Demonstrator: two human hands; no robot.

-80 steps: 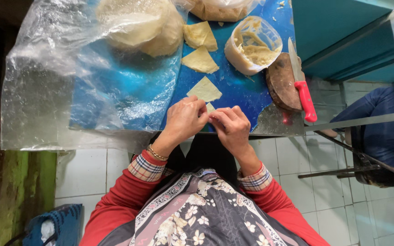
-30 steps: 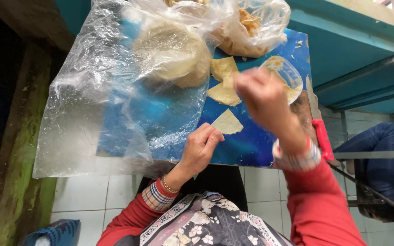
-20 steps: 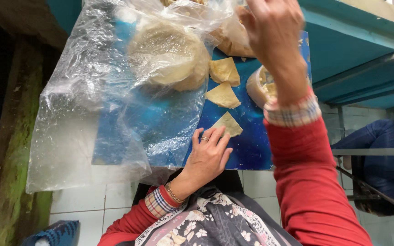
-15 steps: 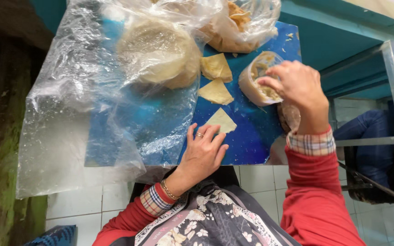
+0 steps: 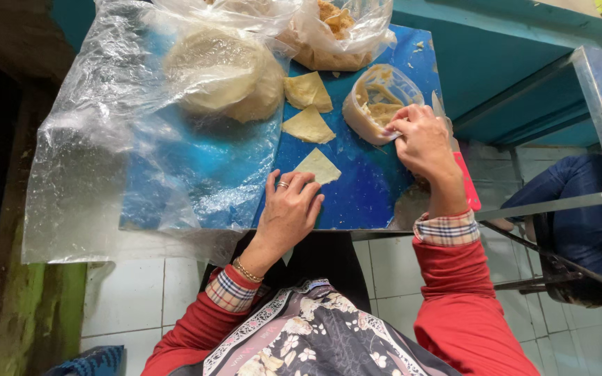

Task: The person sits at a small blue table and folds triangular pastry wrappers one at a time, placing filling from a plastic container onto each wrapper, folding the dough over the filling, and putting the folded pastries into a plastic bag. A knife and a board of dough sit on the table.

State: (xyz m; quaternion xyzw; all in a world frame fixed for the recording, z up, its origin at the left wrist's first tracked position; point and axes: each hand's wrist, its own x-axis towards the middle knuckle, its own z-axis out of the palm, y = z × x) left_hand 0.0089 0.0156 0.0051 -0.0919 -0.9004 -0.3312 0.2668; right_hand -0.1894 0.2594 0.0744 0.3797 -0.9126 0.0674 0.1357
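The left hand (image 5: 288,209) lies flat on the blue board (image 5: 367,191), fingers spread, its fingertips resting on the near corner of a triangular dough sheet (image 5: 320,166). The right hand (image 5: 423,139) sits at about two o'clock from that sheet, fingers curled and pinched around something small at the rim of a clear plastic tub (image 5: 377,103) of pale filling; what it pinches cannot be made out. Two more folded dough pieces lie at twelve o'clock from the sheet, one (image 5: 308,126) just beyond it and the other (image 5: 307,91) farther up. At ten o'clock a round stack of dough (image 5: 224,73) rests under a clear plastic cover (image 5: 99,139). A bag of fried pieces (image 5: 336,28) sits at the far edge. A red handle (image 5: 469,184) shows just past the right wrist.
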